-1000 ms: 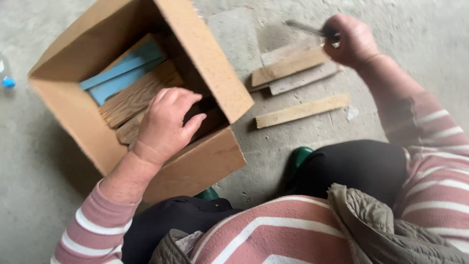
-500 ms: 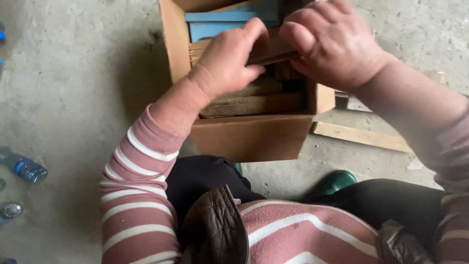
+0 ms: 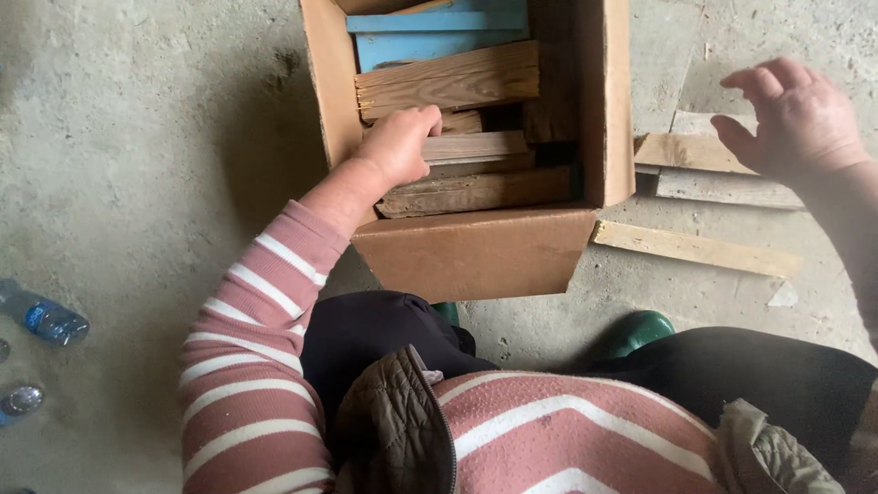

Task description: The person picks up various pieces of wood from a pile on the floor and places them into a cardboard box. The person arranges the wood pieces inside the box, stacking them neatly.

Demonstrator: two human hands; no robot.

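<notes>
A cardboard box (image 3: 476, 252) stands on the concrete floor in front of my knees, filled with wooden slats (image 3: 448, 80) and blue-painted boards (image 3: 430, 32). My left hand (image 3: 400, 142) reaches into the box, with its fingers curled around the end of a pale slat (image 3: 476, 146) in the stack. Off to the right of the box, my right hand (image 3: 794, 117) hovers with fingers spread and nothing in it, above loose wooden pieces (image 3: 681, 154) on the floor.
A long pale slat (image 3: 695, 249) lies on the floor right of the box. Plastic bottles (image 3: 41, 316) lie at the left edge. Green boot toes (image 3: 640, 331) show under my dark trousers. The floor is rough grey concrete.
My right hand has left the box and moved out to the right, now empty. My left hand has dropped lower into the box onto a pale slat.
</notes>
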